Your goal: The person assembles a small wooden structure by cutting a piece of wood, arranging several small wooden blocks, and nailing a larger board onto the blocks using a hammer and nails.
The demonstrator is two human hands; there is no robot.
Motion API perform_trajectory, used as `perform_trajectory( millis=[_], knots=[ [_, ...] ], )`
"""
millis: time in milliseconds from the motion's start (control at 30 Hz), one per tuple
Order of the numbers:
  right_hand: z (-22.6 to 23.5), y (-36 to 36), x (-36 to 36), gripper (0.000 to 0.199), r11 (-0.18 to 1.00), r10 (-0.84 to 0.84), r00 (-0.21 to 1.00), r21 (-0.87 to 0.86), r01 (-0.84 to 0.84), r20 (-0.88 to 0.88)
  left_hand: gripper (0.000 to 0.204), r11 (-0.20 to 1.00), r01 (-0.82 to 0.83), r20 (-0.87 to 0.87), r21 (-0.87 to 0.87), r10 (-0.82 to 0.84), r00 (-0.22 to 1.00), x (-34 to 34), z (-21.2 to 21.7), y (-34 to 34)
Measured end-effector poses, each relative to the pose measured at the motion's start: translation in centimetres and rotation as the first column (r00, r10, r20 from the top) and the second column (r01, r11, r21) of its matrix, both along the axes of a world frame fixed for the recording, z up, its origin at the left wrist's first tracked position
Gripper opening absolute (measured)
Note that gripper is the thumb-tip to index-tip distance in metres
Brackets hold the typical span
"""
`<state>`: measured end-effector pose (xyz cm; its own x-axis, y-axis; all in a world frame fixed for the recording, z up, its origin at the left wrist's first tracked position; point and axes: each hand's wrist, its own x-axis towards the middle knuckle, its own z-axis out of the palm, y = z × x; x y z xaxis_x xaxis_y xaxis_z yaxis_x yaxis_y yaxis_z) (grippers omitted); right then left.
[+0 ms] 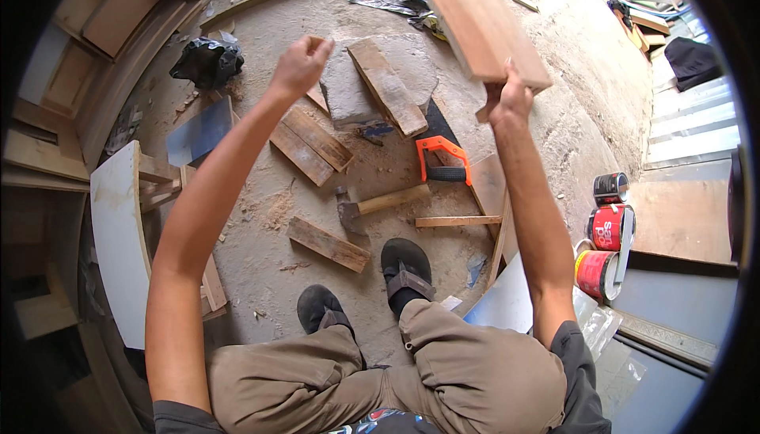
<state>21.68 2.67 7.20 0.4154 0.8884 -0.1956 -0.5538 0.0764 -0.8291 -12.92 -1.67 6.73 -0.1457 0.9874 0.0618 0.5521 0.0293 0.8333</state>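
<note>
My right hand [509, 101] grips the lower end of a wide reddish-brown wooden board [479, 26], raised and tilted at the upper right. The thumb lies on its face; the other fingers are mostly hidden. My left hand [303, 66] is raised with curled, closed fingers; whether something small is in them I cannot make out. Between the hands, a worn plank [388, 89] lies across a rough stone block [344, 89]. A handsaw [443, 161] with an orange and black handle rests nearby. Closer to my feet lies a hammer [388, 200] with a wooden handle.
Short planks [310, 147] and a loose wood piece [328, 244] lie on the dusty floor. Several paint cans [608, 228] stand at right. A black plastic bag [207, 62] sits at far left, near wooden furniture frames [119, 18]. A white panel [119, 236] leans at left.
</note>
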Motion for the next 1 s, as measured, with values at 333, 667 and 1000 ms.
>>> perform_trajectory(
  millis=[333,667,1000],
  knots=[
    [-6.2,-4.4,0.5,0.041,0.934,0.336,0.937,0.165,-0.318,-0.096,0.122,0.974,0.126,-0.319,-0.187,-0.181,0.930,7.5,-1.2,-4.8],
    [-7.1,-6.3,-2.6,0.045,0.917,0.384,0.923,0.128,-0.379,-0.016,0.094,0.974,0.099,0.114,-0.205,-0.077,0.991,8.6,-2.1,-3.0],
    [-6.0,-7.5,-0.5,0.061,0.842,0.539,0.839,0.006,-0.540,-0.071,0.090,0.977,0.118,0.172,-0.176,-0.087,0.981,7.8,-4.1,-2.8]
  ],
)
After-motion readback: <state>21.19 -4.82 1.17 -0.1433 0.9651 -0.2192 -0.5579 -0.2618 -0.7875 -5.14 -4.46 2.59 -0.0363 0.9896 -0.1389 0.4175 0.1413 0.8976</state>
